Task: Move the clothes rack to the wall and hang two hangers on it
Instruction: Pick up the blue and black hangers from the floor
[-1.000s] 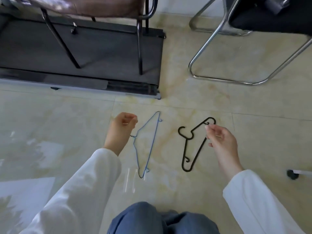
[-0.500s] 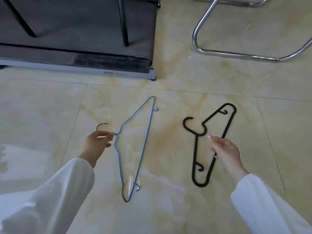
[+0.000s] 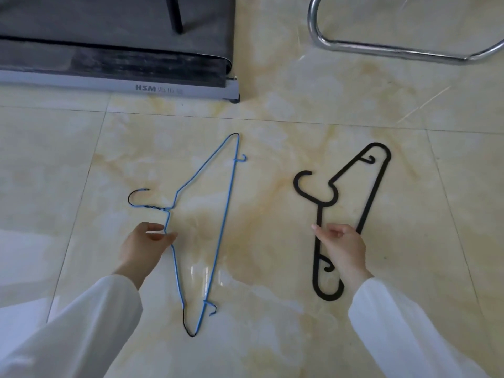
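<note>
Light and springy both, probably: left hand [image 3: 146, 245] pinching blue wire hanger [image 3: 228, 197] near its neck, right hand [image 3: 342, 245] pinching stiffer black plastic hanger [image 3: 375, 186] (mid-arm grip).

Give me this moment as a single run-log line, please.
left hand: pinching blue wire hanger | right hand: on black hanger | hangers: on floor | rack: unseen

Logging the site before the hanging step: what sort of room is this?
Probably a home or office room, not a laundry. Glossy marble-look floor tiles, a treadmill marked HSM, and a chrome chair base. No clothes rack is in view.
</note>
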`<move>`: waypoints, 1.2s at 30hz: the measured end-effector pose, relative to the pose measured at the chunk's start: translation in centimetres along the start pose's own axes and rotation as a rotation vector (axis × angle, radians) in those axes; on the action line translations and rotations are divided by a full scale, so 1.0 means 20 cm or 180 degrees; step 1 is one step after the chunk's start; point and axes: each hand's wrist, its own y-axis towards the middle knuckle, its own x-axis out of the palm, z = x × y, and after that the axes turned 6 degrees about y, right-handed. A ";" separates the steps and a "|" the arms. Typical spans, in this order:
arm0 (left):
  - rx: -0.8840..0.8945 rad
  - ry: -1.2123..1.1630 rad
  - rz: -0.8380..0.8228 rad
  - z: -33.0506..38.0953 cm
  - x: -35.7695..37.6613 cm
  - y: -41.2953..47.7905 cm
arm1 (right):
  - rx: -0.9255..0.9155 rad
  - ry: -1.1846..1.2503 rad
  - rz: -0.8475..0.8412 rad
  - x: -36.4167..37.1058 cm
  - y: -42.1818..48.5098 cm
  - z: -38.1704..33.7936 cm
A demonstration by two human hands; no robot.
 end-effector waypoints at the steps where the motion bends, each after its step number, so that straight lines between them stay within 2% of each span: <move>1: 0.0007 0.0044 0.0064 0.00 0.00 0.01 | 0.0007 -0.0024 0.0039 0.01 0.01 0.01; 9: -0.0039 0.0142 0.0313 -0.01 0.05 0.11 | -0.0056 -0.0328 0.0274 0.07 0.06 0.02; 15: -0.0091 0.0259 0.0297 -0.01 0.06 0.14 | -0.0008 -0.0538 0.0336 0.09 0.07 0.02; 20: -0.0232 0.0053 0.0261 -0.02 0.04 0.16 | 0.0090 -0.0503 0.0334 0.10 0.07 0.01; 28: -0.0190 -0.0867 -0.0402 0.00 -0.01 0.06 | 0.0184 -0.0038 0.0335 0.08 0.03 -0.02; 33: -0.0162 -0.1117 -0.0823 0.06 -0.06 -0.06 | 0.0048 0.0201 -0.0015 -0.01 -0.06 -0.10; 36: -0.0037 -0.1002 -0.0954 0.14 -0.13 -0.20 | 0.0142 0.0421 -0.0243 -0.11 -0.16 -0.19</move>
